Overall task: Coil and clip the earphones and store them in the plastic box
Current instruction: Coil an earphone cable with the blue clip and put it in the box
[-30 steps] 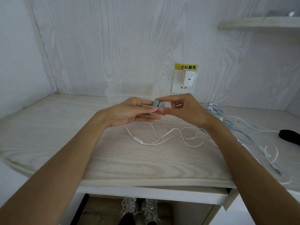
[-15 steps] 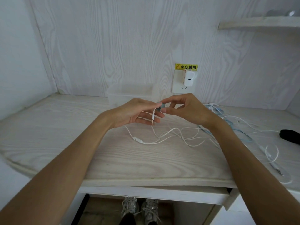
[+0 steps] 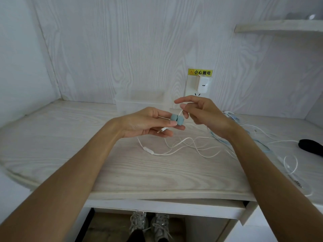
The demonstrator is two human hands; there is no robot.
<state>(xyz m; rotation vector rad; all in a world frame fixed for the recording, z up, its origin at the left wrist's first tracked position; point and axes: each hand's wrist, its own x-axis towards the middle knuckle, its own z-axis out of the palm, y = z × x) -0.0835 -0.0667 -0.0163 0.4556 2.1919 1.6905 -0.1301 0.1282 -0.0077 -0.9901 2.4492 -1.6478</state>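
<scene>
Head view: left hand fingers pinch the blue clip; right hand fingers pinch the white earphone cable.

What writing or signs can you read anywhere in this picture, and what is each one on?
"小心触电", in black characters beside a small warning triangle: on the yellow sticker stuck to the wall just above the wall socket.
The white charger plugged into that socket bears only a small dark mark, too small to read.
Nothing else in view carries readable text.
</scene>
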